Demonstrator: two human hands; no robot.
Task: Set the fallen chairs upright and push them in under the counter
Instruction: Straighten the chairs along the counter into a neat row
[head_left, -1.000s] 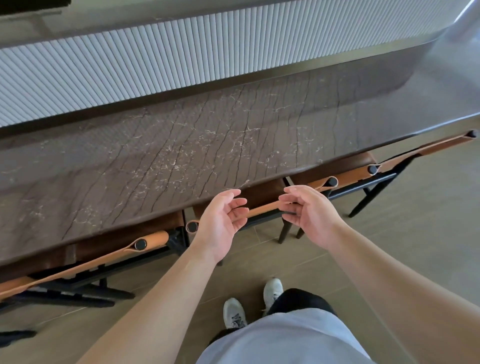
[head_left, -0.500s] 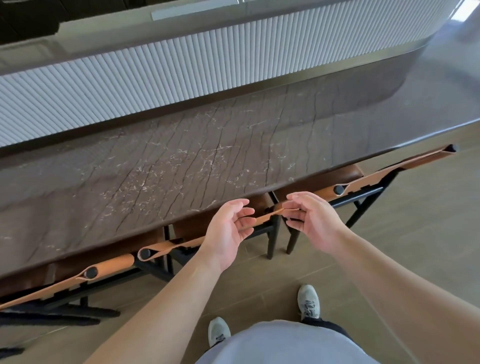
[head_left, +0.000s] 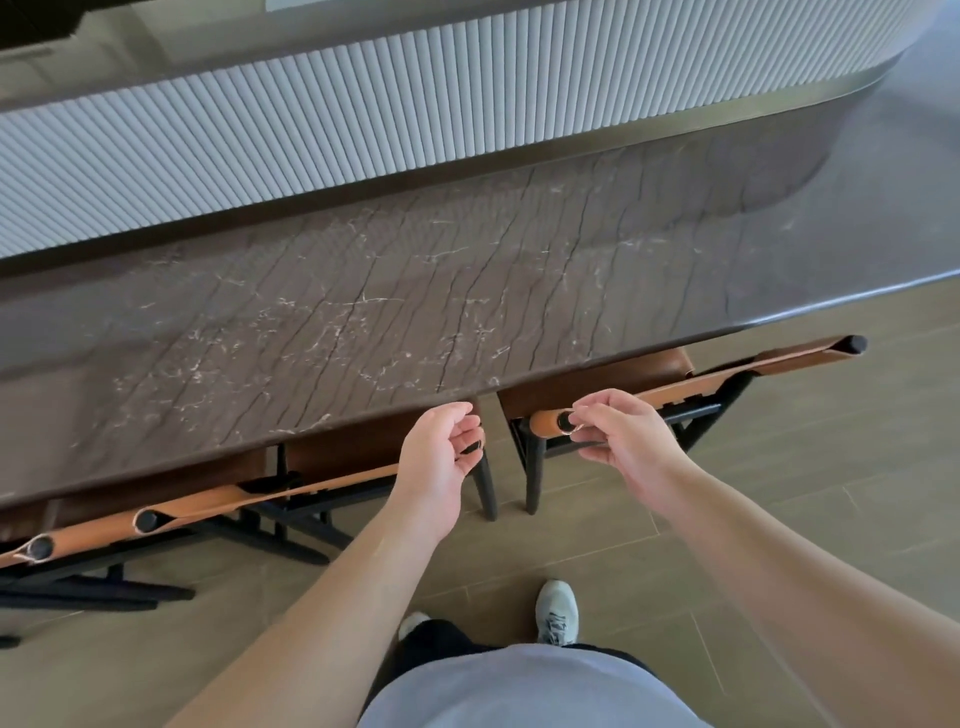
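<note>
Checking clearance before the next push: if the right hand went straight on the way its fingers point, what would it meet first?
Probably the round end of the right-hand chair's backrest. The right hand's fingertips point left at it and look almost touching, though depth is unclear.

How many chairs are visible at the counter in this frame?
3. The right chair is by the right hand; the middle chair is at the left hand; the left chair is cut off by the frame's left edge. More may be hidden beyond it.
</note>
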